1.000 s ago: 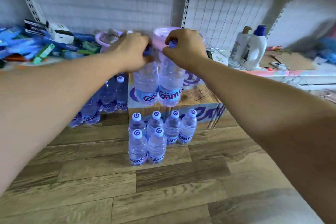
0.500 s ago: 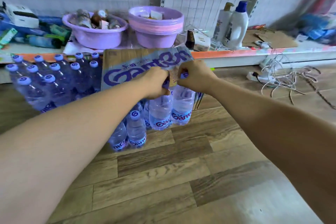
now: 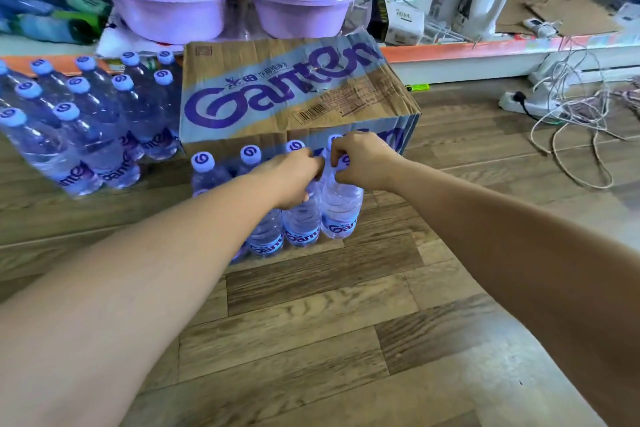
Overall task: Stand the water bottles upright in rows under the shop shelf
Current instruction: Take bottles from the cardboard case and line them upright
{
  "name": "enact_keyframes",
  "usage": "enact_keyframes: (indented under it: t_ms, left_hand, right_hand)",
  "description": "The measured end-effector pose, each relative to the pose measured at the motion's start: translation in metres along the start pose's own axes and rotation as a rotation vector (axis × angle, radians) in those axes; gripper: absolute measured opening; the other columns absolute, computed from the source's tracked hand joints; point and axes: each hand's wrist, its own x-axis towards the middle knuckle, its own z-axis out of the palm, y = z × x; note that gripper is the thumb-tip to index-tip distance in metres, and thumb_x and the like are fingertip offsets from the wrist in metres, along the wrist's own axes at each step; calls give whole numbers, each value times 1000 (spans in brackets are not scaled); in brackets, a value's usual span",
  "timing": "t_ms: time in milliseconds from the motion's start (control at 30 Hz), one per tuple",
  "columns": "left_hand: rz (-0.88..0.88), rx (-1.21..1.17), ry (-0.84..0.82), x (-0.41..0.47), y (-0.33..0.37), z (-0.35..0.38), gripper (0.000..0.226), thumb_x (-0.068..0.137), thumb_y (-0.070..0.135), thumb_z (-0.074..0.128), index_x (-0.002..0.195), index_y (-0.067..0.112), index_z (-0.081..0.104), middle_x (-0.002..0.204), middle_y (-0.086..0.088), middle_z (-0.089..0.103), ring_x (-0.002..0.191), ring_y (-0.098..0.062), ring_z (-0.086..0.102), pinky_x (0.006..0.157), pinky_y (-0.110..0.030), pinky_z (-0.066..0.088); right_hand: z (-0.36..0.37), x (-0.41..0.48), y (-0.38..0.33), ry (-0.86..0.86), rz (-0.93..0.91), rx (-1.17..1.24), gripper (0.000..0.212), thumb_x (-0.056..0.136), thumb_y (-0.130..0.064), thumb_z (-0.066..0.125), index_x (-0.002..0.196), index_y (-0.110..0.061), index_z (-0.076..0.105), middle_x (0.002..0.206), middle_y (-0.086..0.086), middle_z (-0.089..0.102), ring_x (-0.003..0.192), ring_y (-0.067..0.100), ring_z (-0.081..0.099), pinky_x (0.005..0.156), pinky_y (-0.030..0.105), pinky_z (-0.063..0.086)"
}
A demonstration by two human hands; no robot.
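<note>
Left hand [image 3: 294, 177] and right hand [image 3: 363, 161] side by side at frame centre, each with fingers curled round the neck of a water bottle: left-hand bottle [image 3: 301, 224], right-hand bottle [image 3: 341, 215]. Both are upright and touching each other, with their bases at the wood floor [image 3: 311, 322]; can't tell if they are fully set down. They end a front row, with a third bottle [image 3: 266, 239] touching at their 9 o'clock. The back row [image 3: 250, 153] stands just behind at 12 o'clock, tight against the cardboard box [image 3: 277, 90]. A bigger block of bottles [image 3: 86, 135] sits at 10 o'clock, below the shelf edge [image 3: 485, 48]. Risk, as I judge it: letting go before the bases sit flat would tip these tall, narrow bottles, and one knock could topple the packed neighbours. A sideways pull by either wrist on release could do the same. Hidden: the held caps are mostly under the fingers, and the left forearm covers the front row's left end, so no count is possible. The block at 10 o'clock runs off the frame and its labels are blurred
</note>
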Motion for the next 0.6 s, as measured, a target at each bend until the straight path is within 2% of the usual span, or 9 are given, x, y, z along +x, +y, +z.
enact_keyframes:
  t_ms: [67, 200, 300, 367, 433, 500, 567, 600]
  left_hand:
    - [15, 35, -33, 1, 0, 7, 33, 88, 14, 59, 119, 11, 47, 121, -9, 43, 100, -35, 56, 71, -37, 40]
    - [26, 27, -31, 2, -2, 9, 29, 85, 13, 62, 111, 13, 49, 115, -7, 45, 94, -33, 56, 69, -38, 43]
    - [42, 67, -26, 3, -1, 3, 25, 84, 12, 59, 108, 15, 51, 109, -7, 49, 95, -31, 57, 66, -35, 40]
    - [50, 112, -8, 1, -1, 3, 27, 84, 14, 58, 110, 16, 51, 105, -5, 50, 99, -31, 57, 66, -35, 39]
    - [53, 145, -12, -3, -5, 3, 33, 86, 18, 59, 117, 17, 48, 111, -5, 54, 105, -31, 56, 69, -36, 41]
    - [94, 187, -12, -9, -13, 2, 41, 88, 24, 59, 126, 17, 46, 120, -5, 55, 112, -30, 52, 85, -39, 42]
    - [150, 197, 21, -17, -26, -4, 50, 89, 32, 57, 134, 19, 41, 128, -4, 54, 121, -27, 48, 108, -37, 32]
    - [159, 172, 47, -23, -34, -8, 54, 90, 36, 55, 138, 19, 37, 133, -3, 51, 126, -25, 45, 114, -36, 24]
  right_hand:
    - [8, 1, 4, -27, -8, 1, 24, 75, -13, 65, 99, -10, 65, 105, 11, 63, 101, 27, 56, 80, 34, 46]
    - [21, -1, 8, -51, 2, 2, 24, 76, -12, 65, 100, -9, 64, 107, 12, 60, 101, 28, 56, 72, 27, 37]
    - [20, -4, 6, -58, 10, 1, 27, 78, -14, 63, 104, -11, 61, 111, 12, 56, 102, 30, 55, 77, 32, 42]
    - [19, -7, 4, -72, 18, -58, 28, 81, -19, 60, 108, -14, 58, 113, 9, 54, 101, 30, 57, 73, 33, 43]
    - [18, -9, 2, -81, 27, -193, 32, 84, -27, 56, 114, -18, 54, 115, 5, 53, 99, 30, 59, 68, 32, 40]
    - [18, -8, -1, -66, 27, -295, 39, 85, -36, 54, 121, -21, 50, 121, 3, 52, 104, 30, 59, 69, 33, 41]
    - [17, -5, -7, 19, 14, -294, 42, 86, -41, 53, 123, -19, 50, 123, 3, 52, 112, 29, 55, 75, 36, 44]
    - [15, -1, -12, 82, -6, -278, 42, 87, -41, 52, 122, -17, 51, 122, 4, 53, 114, 29, 54, 77, 37, 46]
